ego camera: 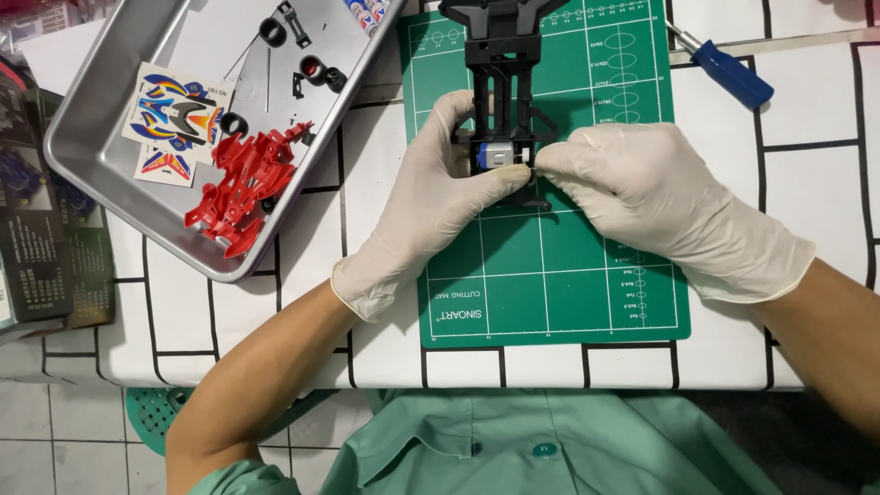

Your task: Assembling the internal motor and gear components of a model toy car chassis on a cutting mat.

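A black toy car chassis (pixel 501 55) lies lengthwise on the green cutting mat (pixel 550 275). A small silver motor (pixel 501 157) sits at its near end. My left hand (pixel 431 206), in a white glove, grips the chassis and motor from the left, thumb against the motor's side. From the right, my gloved right hand (pixel 655 197) pinches the motor end with its fingertips. The near end of the chassis is hidden under both hands.
A metal tray (pixel 101 160) at the left holds a red car body (pixel 246 179), a sticker sheet (pixel 174 119), black wheels (pixel 272 32) and small parts. A blue-handled screwdriver (pixel 729 73) lies at the upper right. Dark boxes (pixel 37 229) stand at the far left edge.
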